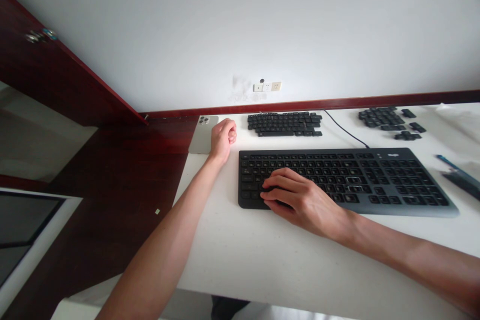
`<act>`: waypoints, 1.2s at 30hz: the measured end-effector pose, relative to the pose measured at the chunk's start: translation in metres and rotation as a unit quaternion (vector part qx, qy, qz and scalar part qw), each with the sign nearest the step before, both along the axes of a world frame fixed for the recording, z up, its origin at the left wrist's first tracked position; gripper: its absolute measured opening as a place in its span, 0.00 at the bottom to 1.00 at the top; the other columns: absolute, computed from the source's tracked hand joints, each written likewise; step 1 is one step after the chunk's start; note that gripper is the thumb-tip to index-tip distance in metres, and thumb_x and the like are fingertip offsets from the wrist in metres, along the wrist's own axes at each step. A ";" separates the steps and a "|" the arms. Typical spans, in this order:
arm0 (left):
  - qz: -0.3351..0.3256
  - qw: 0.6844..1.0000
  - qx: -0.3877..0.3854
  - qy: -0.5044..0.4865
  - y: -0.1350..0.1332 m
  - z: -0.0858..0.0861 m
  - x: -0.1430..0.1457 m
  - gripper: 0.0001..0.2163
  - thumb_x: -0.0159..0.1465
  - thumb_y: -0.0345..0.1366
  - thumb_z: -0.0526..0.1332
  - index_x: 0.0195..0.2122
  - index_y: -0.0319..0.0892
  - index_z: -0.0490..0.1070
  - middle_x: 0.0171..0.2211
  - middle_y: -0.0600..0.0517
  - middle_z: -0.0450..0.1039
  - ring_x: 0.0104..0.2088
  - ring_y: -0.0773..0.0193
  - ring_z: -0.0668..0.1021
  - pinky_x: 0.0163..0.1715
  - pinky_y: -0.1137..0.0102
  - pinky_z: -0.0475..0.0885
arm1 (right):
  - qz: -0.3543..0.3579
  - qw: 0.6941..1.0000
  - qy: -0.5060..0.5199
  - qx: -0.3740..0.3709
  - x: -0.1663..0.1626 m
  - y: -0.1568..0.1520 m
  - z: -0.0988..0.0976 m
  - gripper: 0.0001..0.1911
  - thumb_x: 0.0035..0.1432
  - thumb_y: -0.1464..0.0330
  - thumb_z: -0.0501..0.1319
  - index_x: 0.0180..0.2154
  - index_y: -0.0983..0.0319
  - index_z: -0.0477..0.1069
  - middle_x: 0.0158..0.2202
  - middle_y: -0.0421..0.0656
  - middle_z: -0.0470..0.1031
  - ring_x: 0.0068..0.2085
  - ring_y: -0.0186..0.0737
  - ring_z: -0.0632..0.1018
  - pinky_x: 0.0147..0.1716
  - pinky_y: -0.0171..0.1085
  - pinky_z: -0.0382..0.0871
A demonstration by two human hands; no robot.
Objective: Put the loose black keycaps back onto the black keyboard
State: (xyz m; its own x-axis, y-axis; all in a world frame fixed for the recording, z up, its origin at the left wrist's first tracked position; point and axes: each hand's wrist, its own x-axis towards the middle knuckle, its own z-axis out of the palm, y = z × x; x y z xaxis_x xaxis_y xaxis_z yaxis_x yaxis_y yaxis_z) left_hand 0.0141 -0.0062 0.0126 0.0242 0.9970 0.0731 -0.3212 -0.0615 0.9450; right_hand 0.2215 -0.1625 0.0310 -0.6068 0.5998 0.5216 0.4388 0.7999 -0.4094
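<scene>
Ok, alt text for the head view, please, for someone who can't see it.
A right hand is at the left part of a black keyboard missing many caps; the left hand is curled near a phone. Loose keycaps lie grouped behind the keyboard on a white table.

A red-brown door [56, 70], dark reddish floor [116, 205] and white desk [296, 260] suggest a room at home.

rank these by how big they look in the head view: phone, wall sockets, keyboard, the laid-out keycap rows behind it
1. Keyboard
2. Keycap rows
3. Phone, partly hidden by the left hand
4. Wall sockets
</scene>
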 end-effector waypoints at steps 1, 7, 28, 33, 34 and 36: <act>0.001 1.000 -0.003 0.003 0.000 0.000 0.000 0.15 0.59 0.37 0.66 0.22 0.42 0.61 0.17 0.61 0.49 0.18 0.75 0.57 0.19 0.76 0.51 | -0.006 1.000 -0.002 -0.007 -0.001 -0.001 0.001 0.08 0.68 0.73 0.63 0.45 0.60 0.80 0.45 0.48 0.82 0.50 0.48 0.80 0.46 0.47 0.83; -0.004 1.000 0.000 0.009 -0.001 0.000 -0.001 0.15 0.59 0.38 0.66 0.22 0.42 0.62 0.17 0.61 0.49 0.18 0.75 0.56 0.19 0.76 0.51 | -0.035 0.999 -0.012 -0.030 -0.003 -0.005 0.002 0.07 0.69 0.72 0.62 0.41 0.59 0.80 0.48 0.49 0.81 0.51 0.49 0.80 0.47 0.48 0.82; -0.006 1.000 0.013 0.020 -0.002 -0.001 0.000 0.15 0.60 0.37 0.66 0.22 0.42 0.62 0.18 0.60 0.50 0.18 0.75 0.56 0.19 0.75 0.49 | -0.031 0.995 -0.081 0.038 0.003 -0.008 -0.002 0.07 0.70 0.72 0.62 0.45 0.61 0.78 0.50 0.48 0.83 0.51 0.50 0.81 0.46 0.48 0.80; 0.001 1.000 -0.003 0.021 -0.002 0.000 0.001 0.16 0.60 0.38 0.67 0.22 0.42 0.61 0.18 0.60 0.50 0.18 0.75 0.56 0.19 0.75 0.49 | -0.033 0.996 -0.077 0.028 0.004 -0.006 -0.005 0.07 0.71 0.71 0.61 0.46 0.61 0.78 0.51 0.47 0.82 0.52 0.50 0.80 0.47 0.48 0.79; 0.000 1.000 -0.003 0.020 -0.002 0.000 0.000 0.16 0.60 0.38 0.67 0.22 0.42 0.61 0.18 0.60 0.50 0.18 0.75 0.56 0.19 0.75 0.49 | -0.034 0.996 -0.078 0.028 0.004 -0.006 -0.005 0.07 0.71 0.71 0.61 0.46 0.61 0.78 0.51 0.47 0.82 0.52 0.50 0.80 0.47 0.48 0.79; -0.001 1.000 0.003 0.017 -0.002 -0.001 0.000 0.16 0.60 0.38 0.67 0.22 0.42 0.61 0.18 0.60 0.50 0.18 0.76 0.56 0.19 0.75 0.49 | -0.034 0.996 -0.080 0.032 0.004 -0.006 -0.005 0.07 0.71 0.71 0.61 0.46 0.61 0.78 0.51 0.48 0.82 0.53 0.51 0.80 0.47 0.48 0.78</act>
State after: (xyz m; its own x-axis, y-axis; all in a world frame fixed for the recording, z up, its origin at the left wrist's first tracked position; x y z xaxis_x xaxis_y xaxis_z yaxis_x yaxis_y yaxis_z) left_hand 0.0141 -0.0084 0.0116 0.0289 0.9966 0.0774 -0.2886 -0.0658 0.9552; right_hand 0.2257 -0.1685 0.0258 -0.6448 0.6107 0.4597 0.5482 0.7886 -0.2786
